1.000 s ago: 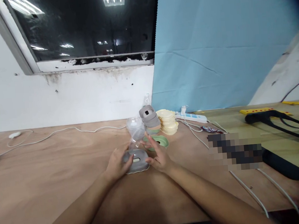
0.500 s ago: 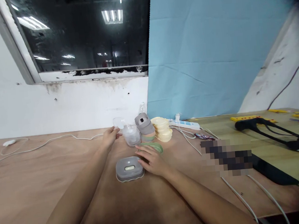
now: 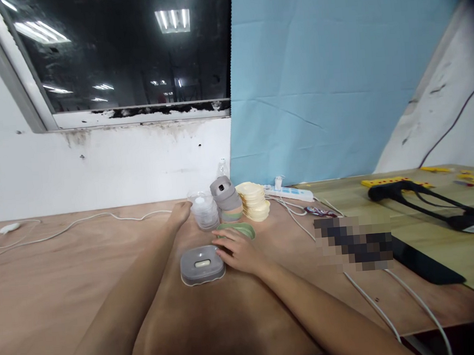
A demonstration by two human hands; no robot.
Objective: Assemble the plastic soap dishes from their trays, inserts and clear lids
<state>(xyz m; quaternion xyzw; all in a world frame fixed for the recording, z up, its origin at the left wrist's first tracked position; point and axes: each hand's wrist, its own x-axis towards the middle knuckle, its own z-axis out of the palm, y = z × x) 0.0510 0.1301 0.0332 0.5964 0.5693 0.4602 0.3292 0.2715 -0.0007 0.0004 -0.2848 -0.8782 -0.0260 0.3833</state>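
Observation:
My left hand (image 3: pixel 180 213) is at the left side of a stack of clear plastic containers (image 3: pixel 206 217), its fingers closed on the edge of a clear plastic lid or tray (image 3: pixel 199 194) over the stack's top. My right hand (image 3: pixel 236 249) lies palm down with fingers spread, between a green tray (image 3: pixel 241 231) and a grey soap-dish-like box (image 3: pixel 202 271). Its fingertips touch or hover at the box's right edge. This box has a pale oval piece in the middle of its top and a wavy clear rim at its base.
Behind stand stacked grey boxes (image 3: pixel 226 196) and a pile of cream-coloured trays (image 3: pixel 255 200). A white power strip (image 3: pixel 291 193) with cables lies at the back. To the right are a blurred dark object (image 3: pixel 353 245) and a black frame-like thing (image 3: pixel 432 206).
My left hand has carried the clear piece right, onto or just over the clear stack. My right hand has stayed nearly in place. The whole view has shifted slightly.

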